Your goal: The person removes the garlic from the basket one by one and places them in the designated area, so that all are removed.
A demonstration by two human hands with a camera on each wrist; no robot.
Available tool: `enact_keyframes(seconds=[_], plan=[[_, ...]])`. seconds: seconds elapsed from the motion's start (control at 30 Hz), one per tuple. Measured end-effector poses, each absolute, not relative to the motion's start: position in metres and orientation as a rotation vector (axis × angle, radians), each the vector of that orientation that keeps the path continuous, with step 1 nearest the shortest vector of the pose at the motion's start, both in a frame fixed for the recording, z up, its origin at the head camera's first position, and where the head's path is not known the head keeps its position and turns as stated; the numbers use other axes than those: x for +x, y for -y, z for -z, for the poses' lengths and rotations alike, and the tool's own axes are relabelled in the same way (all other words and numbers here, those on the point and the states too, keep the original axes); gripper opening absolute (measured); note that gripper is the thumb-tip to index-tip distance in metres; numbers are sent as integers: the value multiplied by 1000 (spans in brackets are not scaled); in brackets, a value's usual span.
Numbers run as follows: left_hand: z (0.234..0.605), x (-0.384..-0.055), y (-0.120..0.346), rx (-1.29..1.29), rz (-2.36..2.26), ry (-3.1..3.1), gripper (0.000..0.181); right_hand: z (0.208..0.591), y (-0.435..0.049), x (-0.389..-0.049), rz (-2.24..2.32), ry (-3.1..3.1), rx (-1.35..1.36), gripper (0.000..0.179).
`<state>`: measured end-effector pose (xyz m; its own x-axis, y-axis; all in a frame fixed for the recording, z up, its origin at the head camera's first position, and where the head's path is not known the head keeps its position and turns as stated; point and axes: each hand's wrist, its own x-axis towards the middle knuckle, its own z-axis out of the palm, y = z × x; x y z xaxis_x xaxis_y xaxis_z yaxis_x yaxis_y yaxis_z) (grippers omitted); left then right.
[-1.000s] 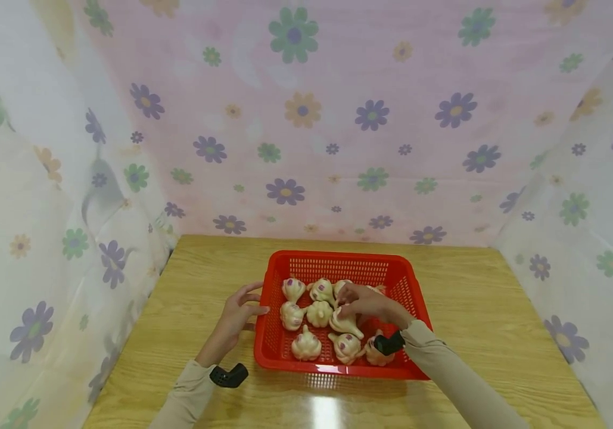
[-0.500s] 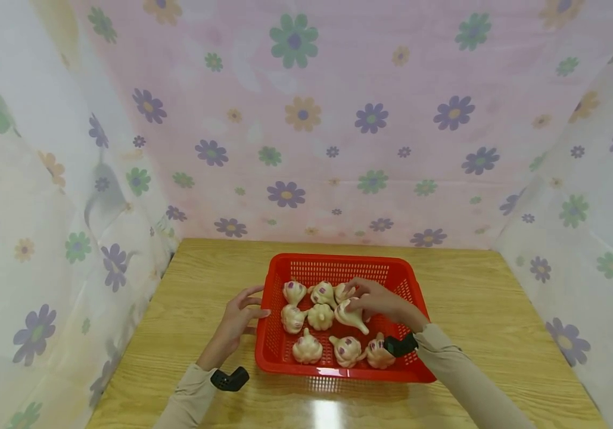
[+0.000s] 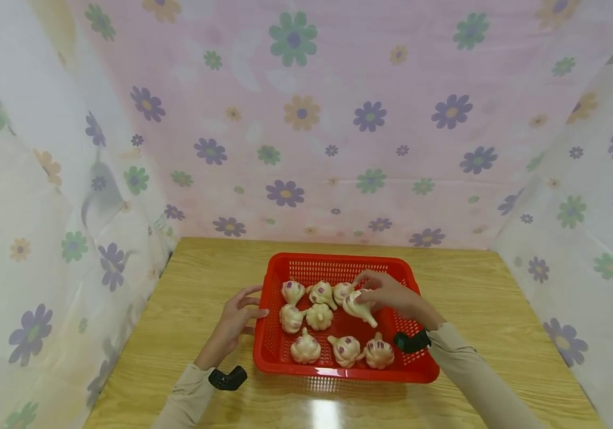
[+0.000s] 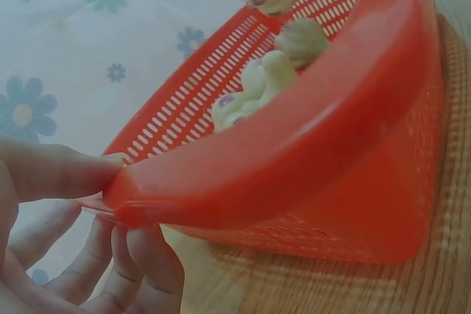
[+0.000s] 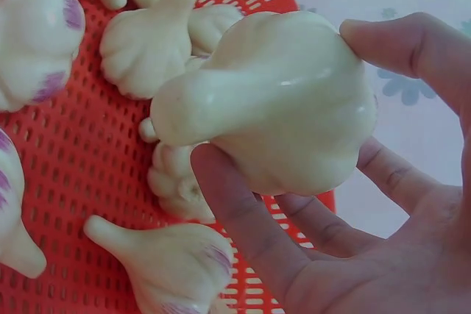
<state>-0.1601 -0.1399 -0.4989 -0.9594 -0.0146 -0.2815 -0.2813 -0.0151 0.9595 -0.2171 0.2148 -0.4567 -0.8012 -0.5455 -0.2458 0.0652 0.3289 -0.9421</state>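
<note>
A red plastic basket [image 3: 338,372] with slotted walls stands on the table and contains several cream garlic bulbs [image 3: 305,347] with purple marks. With its thumb above and fingers beneath, my left hand [image 3: 235,316] pinches the basket's left rim, seen closely in the left wrist view as the red rim [image 4: 280,159]. Inside the basket's right half, my right hand [image 3: 394,297] grips one garlic bulb [image 3: 357,307], raised above the others. The right wrist view shows this held bulb [image 5: 294,101] between thumb and fingers, its stem pointing away from the palm.
The basket rests on a light wood table [image 3: 204,268]. Flowered cloth [image 3: 306,149] hangs behind the table and along both sides. Other bulbs, such as the upright garlic bulb [image 3: 378,351], lie close to the basket's near wall.
My right hand has lifted the garlic bulb off the group and carried it to the right. The left hand keeps its hold on the rim.
</note>
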Motion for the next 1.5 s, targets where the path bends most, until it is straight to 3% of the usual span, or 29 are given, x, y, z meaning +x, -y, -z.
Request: enact_keyframes(seconds=[0.57, 1.5], plan=[[494, -162, 140, -335, -2071, -2074, 57, 436, -243, -215, 1531, -2141, -378, 35], [479, -158, 138, -383, -1974, -2157, 59, 414, -303, -219, 1600, -2251, -288, 46]])
